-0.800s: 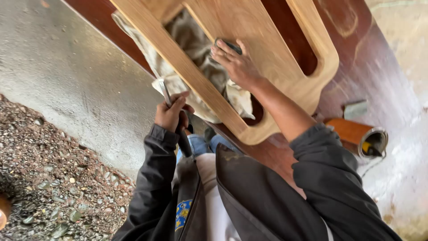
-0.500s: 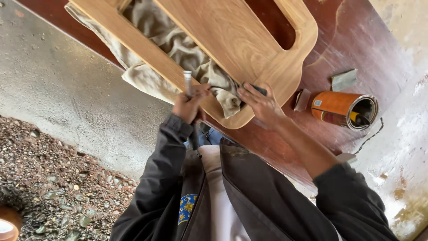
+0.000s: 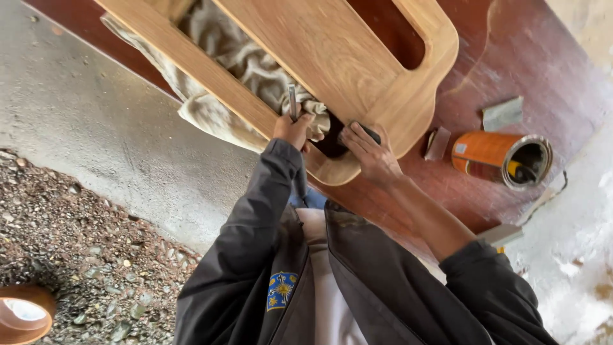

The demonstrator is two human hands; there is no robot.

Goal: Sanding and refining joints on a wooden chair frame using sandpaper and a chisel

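Left hand: the left hand (image 3: 292,130) is clenched around a thin grey metal tool (image 3: 292,102), whose tip stands up above the knuckles, at the near edge of the frame.
Right hand: the right hand (image 3: 369,152) lies flat, fingers spread and pressing a small dark sanding pad (image 3: 369,133) onto the wood near the rounded corner.
Workpiece: the pale wooden frame with rounded corners and long cut-out slots (image 3: 332,57) lies tilted across the dark red-brown board (image 3: 511,57), touching both hands.
Cloth: a crumpled beige cloth (image 3: 242,64) lies under the frame, showing through one slot.
Beside the frame: a small brown block (image 3: 437,144) lies just beside the frame corner.
Farther: an orange tin can lying on its side, mouth open (image 3: 501,158), and a grey folded scrap (image 3: 502,114) beyond it.
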